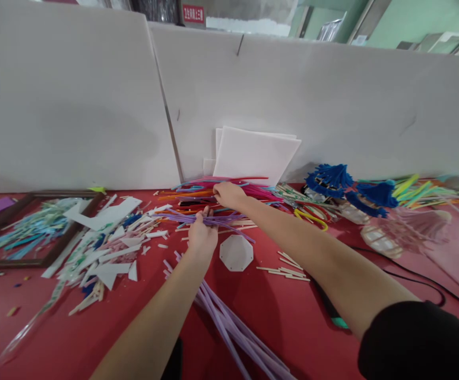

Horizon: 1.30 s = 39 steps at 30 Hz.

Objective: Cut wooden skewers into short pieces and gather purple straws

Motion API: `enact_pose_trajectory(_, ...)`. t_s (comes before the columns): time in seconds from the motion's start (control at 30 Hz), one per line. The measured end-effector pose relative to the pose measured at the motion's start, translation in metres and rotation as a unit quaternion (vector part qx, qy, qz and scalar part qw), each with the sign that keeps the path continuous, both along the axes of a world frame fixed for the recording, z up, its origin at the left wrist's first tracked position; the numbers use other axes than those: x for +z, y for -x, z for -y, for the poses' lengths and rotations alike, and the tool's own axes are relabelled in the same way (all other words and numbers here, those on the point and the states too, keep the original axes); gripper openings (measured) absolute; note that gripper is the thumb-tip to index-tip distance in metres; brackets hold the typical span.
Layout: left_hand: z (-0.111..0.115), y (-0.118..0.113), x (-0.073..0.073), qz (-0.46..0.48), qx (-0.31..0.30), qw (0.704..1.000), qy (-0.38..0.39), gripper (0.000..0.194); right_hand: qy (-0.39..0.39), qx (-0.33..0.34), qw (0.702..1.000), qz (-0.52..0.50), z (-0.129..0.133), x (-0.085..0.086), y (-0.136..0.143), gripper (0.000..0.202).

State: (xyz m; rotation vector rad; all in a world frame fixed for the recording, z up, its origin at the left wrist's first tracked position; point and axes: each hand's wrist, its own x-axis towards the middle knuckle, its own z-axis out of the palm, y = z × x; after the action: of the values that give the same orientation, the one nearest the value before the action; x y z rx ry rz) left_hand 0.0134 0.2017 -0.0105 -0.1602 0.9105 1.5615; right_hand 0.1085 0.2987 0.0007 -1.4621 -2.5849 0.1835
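My left hand (203, 231) is closed round a thin bunch of purple pipe cleaners (235, 217), low over the red tabletop. Just beyond it, my right hand (229, 195) reaches into a heap of pink, orange and blue pipe cleaners (253, 189). Its fingers are pressed together; what they pinch is hidden. Directly below the hands lies a white octagonal plate (236, 253) with small holes near its edge. A looser bundle of lilac pipe cleaners (233, 327) runs under my left forearm towards the front edge.
Paper scraps (114, 248) and a brown frame (43, 258) cover the left. Short wooden sticks (288, 269) lie right of the plate. Blue fringed pieces (329, 179) and a black cable (411, 272) are farther right. White sheets (256, 153) lean on the white partition (312, 95).
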Motion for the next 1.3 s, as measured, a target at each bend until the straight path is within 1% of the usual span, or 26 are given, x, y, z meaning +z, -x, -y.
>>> enact_pose_trajectory(0.07,0.000,-0.001,-0.001,-0.001,-0.001,1.000,0.003,0.030,-0.006,-0.007,1.000,0.025,-0.003,-0.003,0.000,0.026)
enact_pose_trajectory(0.2,0.000,-0.002,-0.001,0.002,-0.001,1.000,0.004,0.032,-0.029,0.011,0.998,0.057,-0.002,-0.006,0.003,0.022)
enact_pose_trajectory(0.3,0.001,-0.002,-0.001,0.004,0.001,1.000,0.003,0.031,-0.049,0.027,0.996,0.067,-0.002,-0.007,0.008,0.023)
enact_pose_trajectory(0.4,0.002,-0.001,0.001,0.007,-0.001,1.000,0.003,0.031,-0.060,0.050,0.995,0.059,-0.004,-0.007,0.011,0.018)
enact_pose_trajectory(0.53,0.002,0.001,0.003,0.016,-0.001,1.000,0.007,0.031,-0.071,0.061,0.996,0.002,-0.005,-0.005,0.009,0.016)
enact_pose_trajectory(0.7,0.001,0.002,0.005,0.020,-0.001,1.000,0.013,0.028,-0.075,0.004,0.990,-0.118,-0.012,0.001,0.000,0.022)
enact_pose_trajectory(0.8,0.001,0.002,0.004,0.018,0.000,1.000,0.016,0.028,-0.068,-0.034,0.981,-0.179,-0.022,0.013,-0.003,0.023)
enact_pose_trajectory(0.87,0.002,0.002,0.004,0.017,0.001,1.000,0.017,0.027,-0.062,-0.050,0.975,-0.207,-0.028,0.023,-0.005,0.018)
enact_pose_trajectory(0.97,0.002,0.002,0.002,0.014,0.003,1.000,0.016,0.027,-0.042,-0.056,0.969,-0.235,-0.033,0.037,-0.007,0.005)
enact_pose_trajectory(1.03,0.002,0.003,0.002,0.013,0.004,1.000,0.014,0.026,-0.021,-0.056,0.965,-0.255,-0.033,0.042,-0.008,0.006)
enact_pose_trajectory(1.13,0.002,0.003,0.001,0.011,0.004,1.000,0.012,0.027,0.009,-0.059,0.955,-0.291,-0.033,0.043,-0.011,0.012)
enact_pose_trajectory(1.3,0.002,0.003,0.001,0.011,0.002,1.000,0.000,0.029,0.043,-0.066,0.936,-0.344,-0.039,0.041,-0.018,0.015)
